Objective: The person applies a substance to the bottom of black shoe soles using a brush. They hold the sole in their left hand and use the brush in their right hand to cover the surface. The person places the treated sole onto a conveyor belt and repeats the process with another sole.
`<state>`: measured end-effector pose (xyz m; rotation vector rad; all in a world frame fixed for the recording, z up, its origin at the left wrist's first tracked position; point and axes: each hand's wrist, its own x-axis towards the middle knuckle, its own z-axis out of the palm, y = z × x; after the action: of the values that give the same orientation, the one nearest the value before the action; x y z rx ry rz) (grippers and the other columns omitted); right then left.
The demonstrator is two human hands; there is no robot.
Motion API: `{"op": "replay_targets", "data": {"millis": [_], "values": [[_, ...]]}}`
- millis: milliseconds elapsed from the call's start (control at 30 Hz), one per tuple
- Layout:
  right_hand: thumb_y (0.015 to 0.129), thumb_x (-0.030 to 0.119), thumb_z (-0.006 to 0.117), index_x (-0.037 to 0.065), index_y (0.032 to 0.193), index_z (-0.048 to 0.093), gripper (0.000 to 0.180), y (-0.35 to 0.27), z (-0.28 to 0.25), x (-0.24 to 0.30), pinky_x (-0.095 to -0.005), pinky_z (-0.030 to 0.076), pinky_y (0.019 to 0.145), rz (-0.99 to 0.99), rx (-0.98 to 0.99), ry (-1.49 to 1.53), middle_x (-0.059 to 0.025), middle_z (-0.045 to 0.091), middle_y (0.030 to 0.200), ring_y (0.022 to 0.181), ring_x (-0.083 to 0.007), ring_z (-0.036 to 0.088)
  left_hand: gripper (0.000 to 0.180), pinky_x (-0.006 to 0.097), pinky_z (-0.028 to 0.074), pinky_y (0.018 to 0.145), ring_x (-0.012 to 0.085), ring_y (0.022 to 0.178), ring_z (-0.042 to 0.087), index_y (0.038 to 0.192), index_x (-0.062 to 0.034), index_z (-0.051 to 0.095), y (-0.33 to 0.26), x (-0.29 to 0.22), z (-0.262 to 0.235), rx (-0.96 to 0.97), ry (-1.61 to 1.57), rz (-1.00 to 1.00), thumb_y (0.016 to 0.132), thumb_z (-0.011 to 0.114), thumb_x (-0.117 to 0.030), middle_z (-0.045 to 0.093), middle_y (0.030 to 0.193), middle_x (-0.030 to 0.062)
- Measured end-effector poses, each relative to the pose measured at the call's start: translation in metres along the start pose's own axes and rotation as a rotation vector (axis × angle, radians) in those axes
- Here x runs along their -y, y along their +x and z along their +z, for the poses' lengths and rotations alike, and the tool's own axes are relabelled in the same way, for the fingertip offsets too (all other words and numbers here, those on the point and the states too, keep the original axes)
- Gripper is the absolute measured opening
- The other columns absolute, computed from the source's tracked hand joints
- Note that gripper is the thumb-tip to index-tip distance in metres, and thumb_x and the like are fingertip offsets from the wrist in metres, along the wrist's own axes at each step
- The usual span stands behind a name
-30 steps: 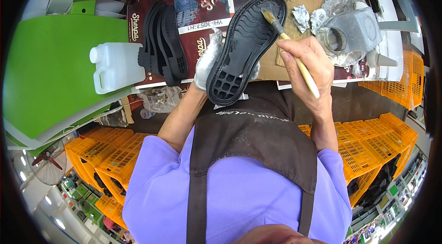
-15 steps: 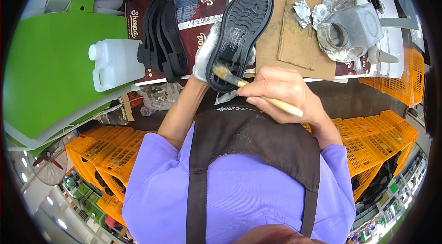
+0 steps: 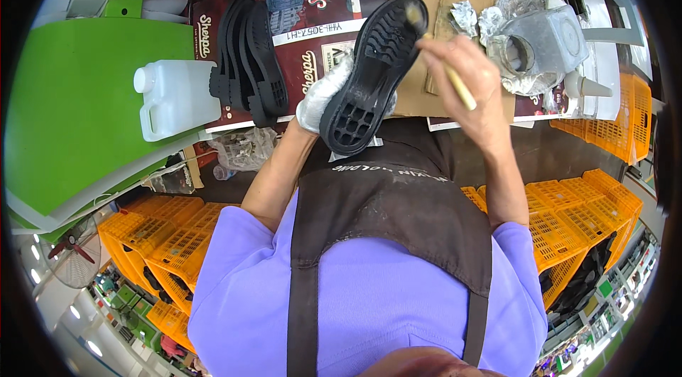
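Observation:
My left hand (image 3: 323, 98), in a white glove, holds a black shoe sole (image 3: 375, 64) tilted above the bench edge. The heel end, with its grid of square hollows, points toward my apron, and the wavy ridged toe end points away. Bare and closed, my right hand (image 3: 484, 93) grips a brush (image 3: 463, 87) with a pale wooden handle. The brush's bristles are at the toe end of the sole, slightly blurred. Several more black soles (image 3: 266, 57) stand side by side on the bench to the left. The left fingers under the sole are mostly hidden.
A white plastic jug (image 3: 183, 100) stands left of the soles, by a green surface (image 3: 92, 85). On the right, a cut-open clear container (image 3: 554, 39) lies on crumpled plastic and foil, near cardboard (image 3: 412, 85). Orange crates (image 3: 561, 206) are stacked at both sides behind me.
My right hand has moved the brush away from me, from the heel to the toe of the sole. The sole has shifted slightly toward me, and its middle looks less streaked with white.

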<state>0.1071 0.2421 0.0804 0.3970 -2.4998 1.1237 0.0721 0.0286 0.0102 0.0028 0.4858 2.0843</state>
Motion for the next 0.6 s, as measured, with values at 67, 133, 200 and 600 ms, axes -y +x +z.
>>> {"op": "replay_targets", "data": {"millis": [67, 133, 200, 600], "values": [[0.074, -0.001, 0.065, 0.004, 0.095, 0.062, 0.022, -0.009, 0.011, 0.014, -0.0334, 0.046, 0.053, -0.018, 0.018, 0.126, -0.0109, 0.055, 0.071, 0.059, -0.0249, 0.056, 0.052, 0.037, 0.051, 0.079, 0.0257, 0.09, 0.061, 0.128, -0.0038, 0.041, 0.004, -0.002, -0.004, -0.037, 0.048, 0.026, 0.097, 0.027, -0.043, 0.058, 0.107, 0.017], [0.075, 0.0, 0.066, 0.004, 0.094, 0.062, 0.02, -0.017, 0.015, 0.033, -0.0329, 0.045, 0.052, -0.004, 0.139, 0.215, -0.0102, 0.054, 0.071, 0.059, -0.0245, 0.055, 0.053, 0.036, 0.051, 0.078, 0.0239, 0.088, 0.061, 0.126, -0.0037, 0.043, 0.008, -0.007, -0.003, -0.128, 0.093, 0.078, 0.097, 0.027, -0.044, 0.059, 0.104, 0.0159], [0.075, 0.001, 0.066, 0.004, 0.093, 0.062, 0.019, -0.021, 0.017, 0.043, -0.033, 0.044, 0.052, -0.032, 0.201, 0.346, -0.0097, 0.053, 0.069, 0.058, -0.0244, 0.055, 0.054, 0.036, 0.051, 0.077, 0.0227, 0.088, 0.06, 0.124, -0.0032, 0.045, 0.01, -0.015, -0.001, -0.119, 0.128, 0.106, 0.096, 0.028, -0.046, 0.06, 0.103, 0.0139], [0.082, 0.021, 0.059, 0.001, 0.081, 0.067, 0.022, 0.024, 0.004, -0.001, -0.0173, 0.034, 0.04, 0.765, 0.215, 0.678, 0.0018, 0.051, 0.053, 0.045, -0.0031, 0.045, 0.062, 0.027, 0.03, 0.098, 0.0161, 0.114, 0.042, 0.142, 0.0018, 0.016, 0.003, -0.014, 0.01, -0.092, 1.031, 0.278, 0.092, 0.04, -0.026, 0.044, 0.129, 0.0112]]}}
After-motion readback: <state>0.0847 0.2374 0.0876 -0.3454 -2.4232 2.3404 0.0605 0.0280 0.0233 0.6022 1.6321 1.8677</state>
